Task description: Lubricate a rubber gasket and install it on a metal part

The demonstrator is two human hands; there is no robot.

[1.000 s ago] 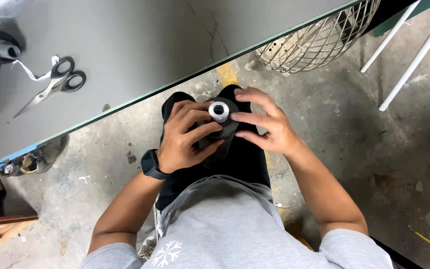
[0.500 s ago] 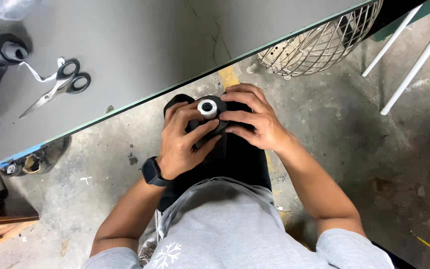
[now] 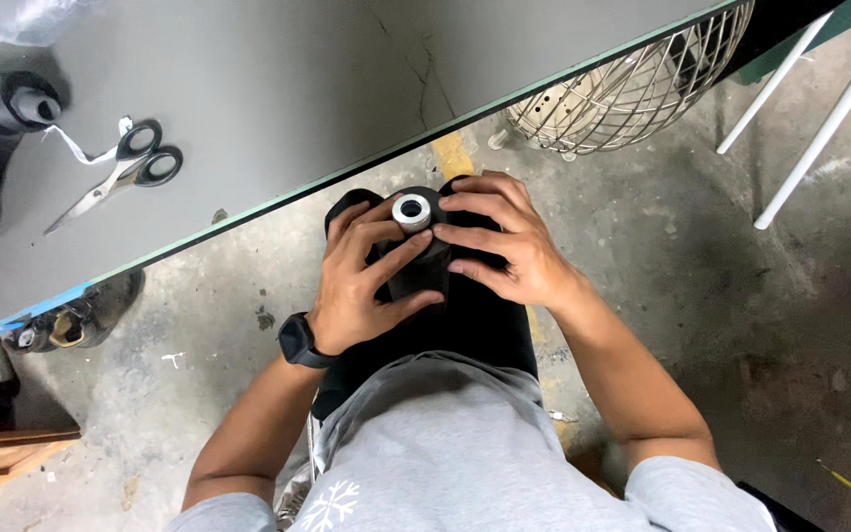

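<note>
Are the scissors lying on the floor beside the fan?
No, the scissors lie on the grey table, apart from the wire-caged fan, which stands on the floor.

Grey table (image 3: 278, 89) above stained concrete floor (image 3: 741, 325), wire fan guard (image 3: 632, 89) beside.

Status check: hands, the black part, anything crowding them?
Left hand and right hand both grip black cylindrical part, white ring on top. Held over lap. Table edge close ahead; scissors untouched.
</note>
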